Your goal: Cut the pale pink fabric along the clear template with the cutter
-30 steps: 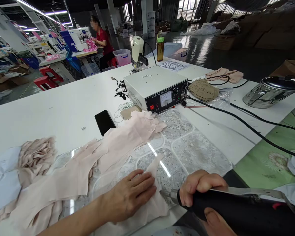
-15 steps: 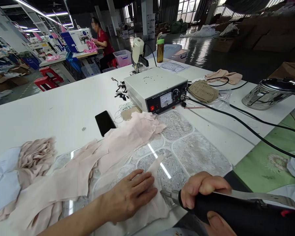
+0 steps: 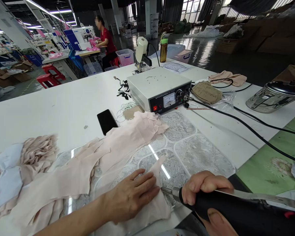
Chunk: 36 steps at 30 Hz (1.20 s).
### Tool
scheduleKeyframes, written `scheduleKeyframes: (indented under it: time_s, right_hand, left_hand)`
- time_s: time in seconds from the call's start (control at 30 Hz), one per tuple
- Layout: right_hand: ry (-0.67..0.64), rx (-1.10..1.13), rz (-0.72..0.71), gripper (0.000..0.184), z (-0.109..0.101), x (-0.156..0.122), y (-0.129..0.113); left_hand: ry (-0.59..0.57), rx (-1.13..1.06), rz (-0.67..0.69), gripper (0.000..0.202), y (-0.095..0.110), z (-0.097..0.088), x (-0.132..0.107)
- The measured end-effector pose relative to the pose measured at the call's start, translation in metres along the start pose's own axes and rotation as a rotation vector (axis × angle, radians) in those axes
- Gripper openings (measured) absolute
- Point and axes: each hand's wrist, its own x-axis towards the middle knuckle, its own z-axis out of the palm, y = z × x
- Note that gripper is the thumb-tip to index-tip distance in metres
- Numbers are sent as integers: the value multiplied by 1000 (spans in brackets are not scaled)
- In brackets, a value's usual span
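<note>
My left hand (image 3: 135,193) lies flat with fingers stretched out on a pale pink fabric piece (image 3: 159,205), pressing it to a grey marbled board under a clear surface. My right hand (image 3: 208,190) is wrapped round the black handle of a handheld ultrasonic tool (image 3: 218,209). Its narrow metal tip meets the right edge of the fabric, close beside my left fingertips. Whether the tip presses into the cloth I cannot tell. More cut pink fabric pieces (image 3: 135,131) lie overlapping beyond and left of my left hand.
A white control box (image 3: 159,85) with a dial stands behind the fabric; a black cable (image 3: 236,116) runs from it to the right. Also on the table are a phone (image 3: 107,122), gathered beige fabric (image 3: 38,154), a metal pot (image 3: 272,98) and a bottle (image 3: 163,50). A person in red (image 3: 107,41) sits at a sewing machine.
The view has shifted slightly, so everything sits a little further right. The tool's tip has crept slightly away from me along the fabric edge, closer to my left fingertips. My left hand stays on the fabric.
</note>
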Motion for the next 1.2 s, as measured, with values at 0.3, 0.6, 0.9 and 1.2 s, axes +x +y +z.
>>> scheduleKeyframes:
  time_s: [0.3,0.6,0.9,1.2]
  right_hand:
    - [-19,-2,0,10,-2,0,-1]
    - [-16,0,-31,11,-1,2,7]
    - [-42,7,-53,11,-1,3,16]
    - [-99,-99,-143,6,1,12,10]
  left_hand:
    - [-2,3,5,35,0,-2,2]
    - [7,4,11,35,0,-2,3]
    - [31,23,6,34,0,-2,3]
    - [32,14,14,34,-2,-6,6]
